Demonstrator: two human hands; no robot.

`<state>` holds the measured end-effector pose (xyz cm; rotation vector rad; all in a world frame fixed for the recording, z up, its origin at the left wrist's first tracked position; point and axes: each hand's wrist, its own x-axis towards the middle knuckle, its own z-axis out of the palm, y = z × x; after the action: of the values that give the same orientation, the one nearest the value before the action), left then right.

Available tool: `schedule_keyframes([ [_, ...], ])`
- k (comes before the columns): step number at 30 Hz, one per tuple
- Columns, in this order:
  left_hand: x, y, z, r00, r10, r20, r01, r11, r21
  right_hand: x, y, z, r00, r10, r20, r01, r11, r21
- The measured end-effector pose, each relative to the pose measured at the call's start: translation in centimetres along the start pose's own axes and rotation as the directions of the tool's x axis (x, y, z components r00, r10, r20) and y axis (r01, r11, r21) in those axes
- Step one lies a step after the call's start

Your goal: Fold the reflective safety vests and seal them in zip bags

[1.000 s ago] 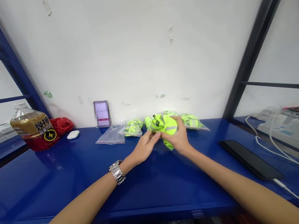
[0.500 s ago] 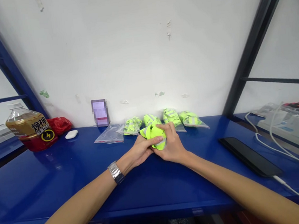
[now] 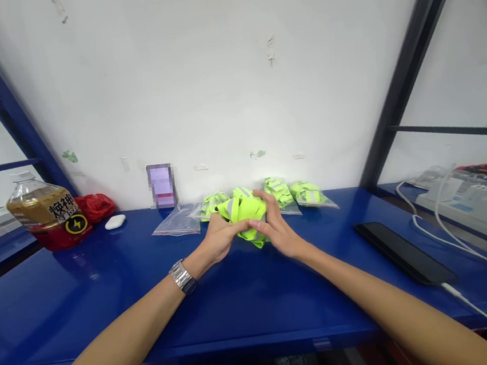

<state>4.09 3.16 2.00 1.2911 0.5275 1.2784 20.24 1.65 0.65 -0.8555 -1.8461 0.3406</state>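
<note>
Between my two hands is a bundled neon-yellow reflective vest (image 3: 246, 212) with silvery grey strips, held above the blue table (image 3: 255, 302). My left hand (image 3: 222, 237) grips its left side, thumb laid across the front. On the right side, my right hand (image 3: 279, 228) wraps round it, thumb meeting the left thumb. Most of the other fingers are hidden behind the cloth. Just beyond stand similar bundles in clear zip bags: one bagged vest (image 3: 213, 204) at left, partly covered by my hand, another bagged vest (image 3: 279, 191), and a third bagged vest (image 3: 308, 193) at right.
A flat clear zip bag (image 3: 177, 222) lies left of the bundles, before a propped phone (image 3: 162, 186). Further left are a white earbud case (image 3: 115, 222), a red plastic bag (image 3: 95, 207) and a big drink bottle (image 3: 48, 215). At right lies a black phone (image 3: 405, 253) on a white cable.
The vest bundle in my hands looks looser and larger, spreading up and left. My left hand has shifted slightly left, and the right thumb has come round to the front.
</note>
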Motion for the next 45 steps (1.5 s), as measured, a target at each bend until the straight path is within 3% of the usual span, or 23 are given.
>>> schedule_keyframes([
  [2, 0.0, 0.3, 0.0, 1.0, 0.016, 0.026, -0.017, 1.0, 0.021, 0.2, 0.8, 0.0, 0.991, 0.122, 0.057, -0.133, 0.952, 0.276],
  [4, -0.3, 0.4, 0.1, 0.997, -0.008, 0.075, 0.003, 0.998, 0.06, 0.1, 1.3, 0.0, 0.962, 0.198, 0.191, -0.268, 0.825, 0.497],
  [7, -0.8, 0.6, 0.4, 0.988, -0.077, 0.132, 0.066, 0.994, 0.086, -0.4, 1.2, 0.2, 0.916, 0.208, 0.342, -0.387, 0.676, 0.627],
  [13, -0.8, 0.9, 0.2, 0.977, -0.144, 0.16, 0.127, 0.986, 0.111, -0.7, -0.3, 0.4, 0.907, 0.282, 0.313, -0.421, 0.573, 0.703],
  [20, -0.6, 1.1, -0.3, 0.952, -0.172, 0.252, 0.138, 0.979, 0.148, -0.5, -0.6, -0.2, 0.886, 0.288, 0.364, -0.464, 0.557, 0.688],
  [22, -0.5, 1.1, -0.4, 0.948, -0.177, 0.266, 0.124, 0.971, 0.204, -0.5, -0.5, -0.4, 0.886, 0.283, 0.367, -0.464, 0.547, 0.697],
  [25, -0.2, 1.4, -1.0, 0.972, -0.157, 0.172, 0.076, 0.913, 0.402, -0.4, -0.6, -0.7, 0.891, 0.298, 0.342, -0.454, 0.57, 0.685],
  [27, 0.1, 1.9, -1.5, 0.981, -0.158, 0.116, 0.063, 0.816, 0.574, -0.3, -0.8, -0.9, 0.894, 0.329, 0.303, -0.446, 0.605, 0.659],
  [30, 0.4, 3.4, -2.8, 0.975, -0.175, 0.136, 0.017, 0.668, 0.744, 0.0, -0.8, -1.2, 0.902, 0.375, 0.216, -0.423, 0.659, 0.622],
  [33, 0.7, 5.2, -6.2, 0.981, -0.101, 0.163, -0.089, 0.512, 0.854, 0.1, -0.5, -1.2, 0.901, 0.409, 0.143, -0.409, 0.696, 0.59],
  [35, 0.9, 6.2, -9.7, 0.983, -0.048, 0.175, -0.157, 0.265, 0.952, 0.0, -0.2, -1.1, 0.901, 0.414, 0.134, -0.411, 0.71, 0.571],
  [37, 1.0, 6.9, -13.7, 0.993, -0.044, 0.112, -0.115, -0.055, 0.992, -0.1, 0.0, -0.8, 0.906, 0.396, 0.151, -0.409, 0.724, 0.556],
  [38, 0.9, 7.1, -15.4, 0.995, -0.073, 0.067, -0.079, -0.172, 0.982, -0.1, 0.0, -0.6, 0.909, 0.382, 0.166, -0.407, 0.729, 0.551],
  [40, 0.1, 7.3, -17.8, 0.978, -0.208, 0.006, -0.06, -0.255, 0.965, -0.2, -0.1, -0.3, 0.914, 0.358, 0.19, -0.401, 0.734, 0.547],
  [42, -1.4, 7.1, -18.0, 0.942, -0.334, -0.032, -0.072, -0.292, 0.954, -0.2, -0.3, -0.1, 0.918, 0.341, 0.204, -0.396, 0.742, 0.541],
  [45, -4.2, 6.4, -14.8, 0.966, -0.26, -0.003, -0.116, -0.441, 0.89, -0.1, -0.5, -0.2, 0.922, 0.339, 0.189, -0.386, 0.753, 0.533],
])
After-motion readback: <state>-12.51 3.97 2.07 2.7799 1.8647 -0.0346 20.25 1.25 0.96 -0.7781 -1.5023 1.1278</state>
